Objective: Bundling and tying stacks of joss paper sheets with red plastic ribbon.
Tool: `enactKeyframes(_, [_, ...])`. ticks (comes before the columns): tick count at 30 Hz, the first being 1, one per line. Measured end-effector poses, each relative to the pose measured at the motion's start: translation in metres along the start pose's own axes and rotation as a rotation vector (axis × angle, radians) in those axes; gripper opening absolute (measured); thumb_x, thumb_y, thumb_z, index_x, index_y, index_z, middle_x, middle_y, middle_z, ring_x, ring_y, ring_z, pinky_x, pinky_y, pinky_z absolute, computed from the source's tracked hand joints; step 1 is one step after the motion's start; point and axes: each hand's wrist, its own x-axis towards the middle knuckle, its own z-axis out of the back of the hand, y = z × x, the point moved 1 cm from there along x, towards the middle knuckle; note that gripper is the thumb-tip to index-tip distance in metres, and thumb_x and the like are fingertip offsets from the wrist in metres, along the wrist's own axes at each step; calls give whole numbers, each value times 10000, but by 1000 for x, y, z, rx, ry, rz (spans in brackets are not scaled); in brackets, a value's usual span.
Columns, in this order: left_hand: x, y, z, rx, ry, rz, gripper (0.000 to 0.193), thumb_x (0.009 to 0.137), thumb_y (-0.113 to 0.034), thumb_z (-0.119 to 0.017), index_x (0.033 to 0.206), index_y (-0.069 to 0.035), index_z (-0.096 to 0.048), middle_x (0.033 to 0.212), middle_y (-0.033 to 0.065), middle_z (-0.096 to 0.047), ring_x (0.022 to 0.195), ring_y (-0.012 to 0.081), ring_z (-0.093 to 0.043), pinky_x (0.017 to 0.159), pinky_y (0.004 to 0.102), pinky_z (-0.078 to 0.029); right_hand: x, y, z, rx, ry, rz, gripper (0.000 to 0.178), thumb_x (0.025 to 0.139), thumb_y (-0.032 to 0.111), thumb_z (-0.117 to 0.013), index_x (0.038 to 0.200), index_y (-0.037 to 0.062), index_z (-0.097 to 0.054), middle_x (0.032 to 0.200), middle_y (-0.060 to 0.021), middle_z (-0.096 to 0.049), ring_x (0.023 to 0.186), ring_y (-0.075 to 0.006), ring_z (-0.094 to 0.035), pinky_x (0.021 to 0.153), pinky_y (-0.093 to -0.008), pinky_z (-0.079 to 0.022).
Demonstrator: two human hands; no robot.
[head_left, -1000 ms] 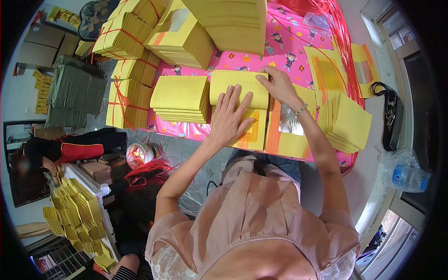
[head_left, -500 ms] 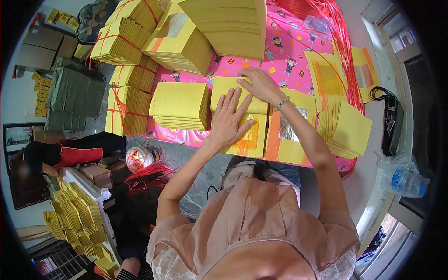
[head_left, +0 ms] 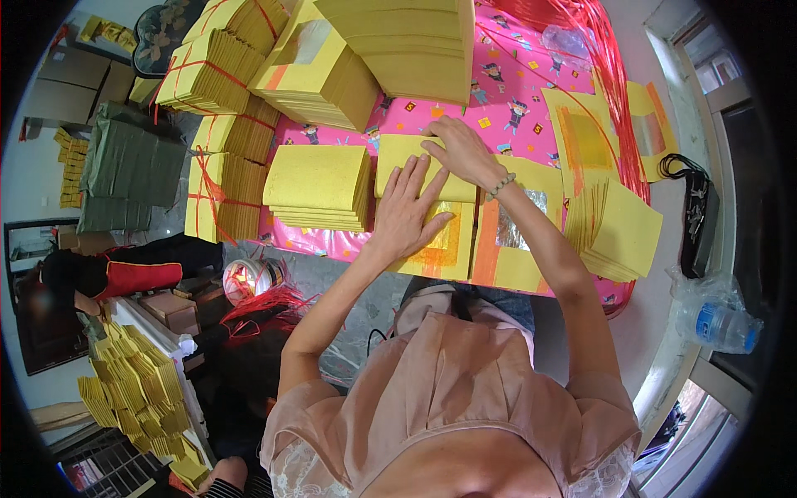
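Observation:
My left hand (head_left: 407, 212) lies flat with spread fingers over a folded yellow paper sheet (head_left: 394, 158), its thumb reaching across a foil-and-orange patch on the paper below. At the far edge of that folded sheet my right hand (head_left: 465, 153) has bent fingers, with the thumb on top and the other fingers at the edge. How firmly it grips there is partly hidden. To the left is a neat stack of folded yellow sheets (head_left: 317, 178). On the right lies an open yellow sheet (head_left: 519, 220) with an orange band and a silver foil square, under my right forearm.
Tall yellow paper stacks (head_left: 332, 87) and red-tied bundles (head_left: 224, 191) fill the far left of the pink patterned table (head_left: 515, 91). Red strings (head_left: 610, 91) hang at the far right. A fanned pile (head_left: 618, 228) sits near the right edge. Another person (head_left: 133, 270) is off left.
Hardly anything differs. My right hand has shifted very slightly toward the far edge; the left hand keeps its place on the folded paper.

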Motion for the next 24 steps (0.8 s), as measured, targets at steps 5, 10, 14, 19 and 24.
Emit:
enactKeyframes(5, [0, 0, 0, -7, -5, -7, 675, 920, -472, -543, 1477, -131, -370, 1494, 251, -320, 1396, 415, -283, 1141, 527, -213, 0, -1, -2, -10, 0, 0, 307, 914, 253, -600, 1069, -10, -633, 1010, -171, -606, 1005, -343, -573, 888, -436, -459])
enactKeyframes(10, [0, 1, -3, -19, 9, 5, 684, 909, -474, -551, 1477, -136, -375, 1518, 228, -297, 1409, 394, -273, 1148, 517, -206, -1, 0, -3, -34, 1, -4, 293, 916, 251, -596, 1070, 4, -635, 1019, -163, -605, 1006, -343, -569, 882, -440, -460])
enactKeyframes(14, [-1, 2, -5, -31, 5, 4, 666, 910, -474, -553, 1458, -125, -405, 1512, 232, -308, 1405, 400, -281, 1145, 516, -216, -3, 1, -4, -40, 4, -7, 293, 915, 252, -596, 1080, 13, -637, 1026, -161, -598, 1021, -344, -567, 891, -438, -460])
enactKeyframes(19, [0, 2, -4, -22, 13, -9, 661, 914, -469, -553, 1456, -120, -405, 1504, 243, -314, 1401, 412, -282, 1140, 522, -226, -31, 9, -3, -87, -281, 137, 360, 903, 188, -597, 1218, 15, -578, 1155, -171, -573, 1106, -348, -538, 977, -425, -424])
enactKeyframes(24, [-1, 1, -4, -57, 4, -3, 667, 912, -465, -558, 1461, -121, -399, 1501, 250, -314, 1402, 422, -279, 1136, 528, -233, -100, 20, -9, -146, -217, 120, 439, 895, 150, -578, 1299, -11, -510, 1295, -165, -530, 1275, -329, -444, 1070, -449, -346])
